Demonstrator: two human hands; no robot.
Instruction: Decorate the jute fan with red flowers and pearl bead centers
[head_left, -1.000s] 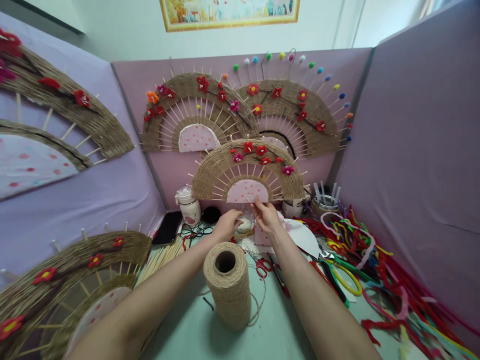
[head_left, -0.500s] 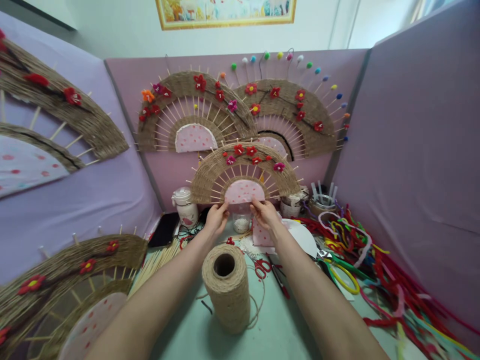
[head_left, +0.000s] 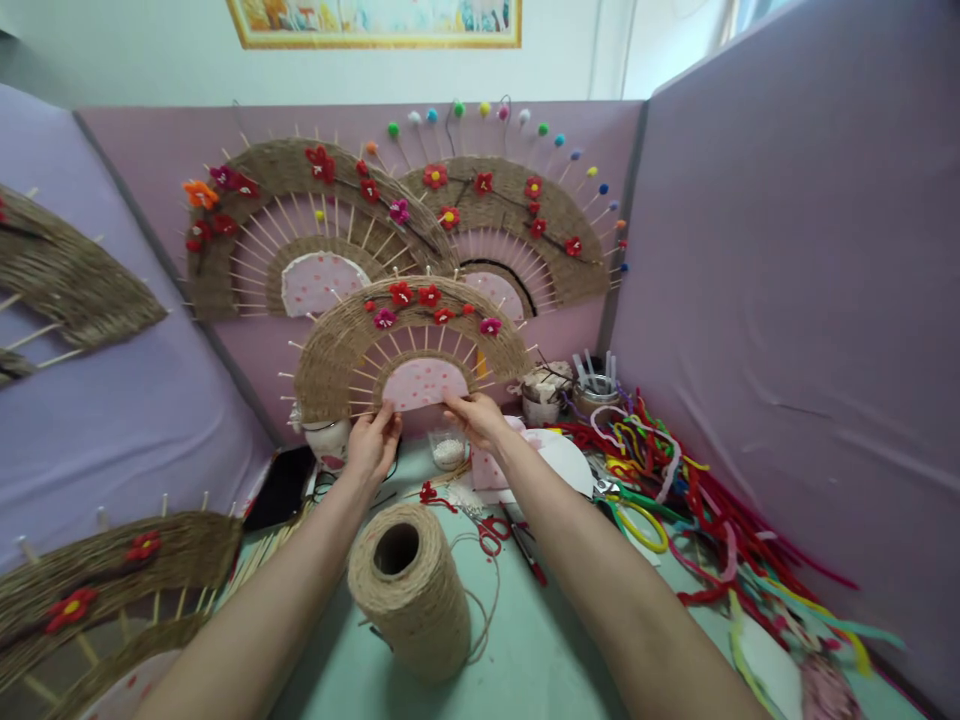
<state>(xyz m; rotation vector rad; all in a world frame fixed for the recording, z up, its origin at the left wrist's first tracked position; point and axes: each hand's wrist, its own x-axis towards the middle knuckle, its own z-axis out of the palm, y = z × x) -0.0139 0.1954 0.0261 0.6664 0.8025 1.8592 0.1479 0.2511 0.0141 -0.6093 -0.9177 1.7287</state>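
Between my two hands stands a woven twine fan [head_left: 330, 365], lifted above the table, its arch dotted with red and magenta flowers and its half-round base covered in pink dotted cloth. My left hand [head_left: 375, 440] pinches the lower left edge of that base. At its lower right edge, my right hand [head_left: 476, 415] grips in the same way. A small clear cup of white beads [head_left: 448, 450] sits below the fan. Closer to me, between my forearms, a big roll of jute twine [head_left: 420, 600] stands upright, a loose strand trailing on its right.
Larger flowered fans [head_left: 262, 160] hang on the pink panel behind. Red scissors [head_left: 493, 535], a pen [head_left: 529, 550] and green-yellow scissors [head_left: 637, 520] lie to the right, beside a heap of coloured pipe cleaners [head_left: 712, 500]. A black phone [head_left: 281, 487] and a white jar [head_left: 328, 443] are left.
The view has turned to the right, so everything sits further left in it. Both hands keep hold of the fan, which tilts slightly and now covers the top of the white jar.
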